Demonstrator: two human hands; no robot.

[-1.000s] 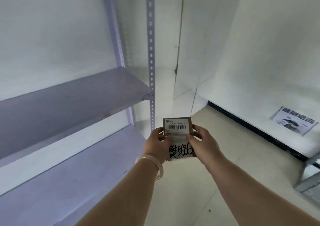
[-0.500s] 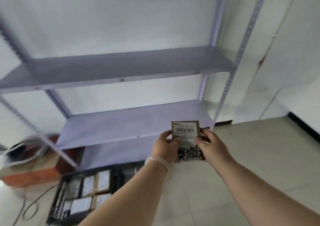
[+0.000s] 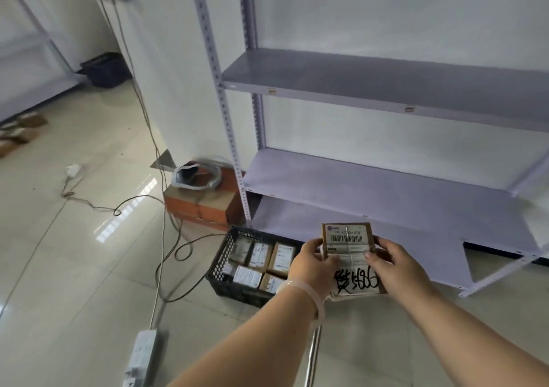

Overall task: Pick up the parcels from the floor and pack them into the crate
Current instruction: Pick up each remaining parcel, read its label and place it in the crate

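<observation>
parcel (image 3: 348, 242) sits up in the air between both hands, a small brown box with a white barcode label on its face and black handwriting lower down on the wrapping. left hand (image 3: 312, 263) is closed on its left edge, thumb over the front; right hand (image 3: 398, 263) is closed on its right edge the same way, thumb tip resting on the label. a pale bangle (image 3: 309, 293) rings the left wrist. both bare forearms reach in from the bottom of the view.

just below and left of the held parcel stands the crate (image 3: 221, 260) — black, lattice-walled, on the floor, its right part hidden behind the left hand. inside it lie other packed parcels (image 3: 280, 257), brown boxes with white labels, laid flat side by side in two rows.

behind the crate rises a pale metal shelving unit (image 3: 386, 83) with perforated uprights; its shelves show nothing on them, and the crate's far side is tucked right at the lowest shelf. left of the unit, against the white wall, a reddish-brown cardboard box (image 3: 199, 208) carries a white-and-dark object i cannot identify.

cables (image 3: 162, 208) trail down the wall and loop over the glossy tiled floor (image 3: 74, 267), one running to a white power strip (image 3: 142, 354) at the lower left. farther off — top left — a dark bin (image 3: 105, 70) stands by the wall, and some flattened brown cardboard (image 3: 17, 132) lies on the floor at the left edge.
</observation>
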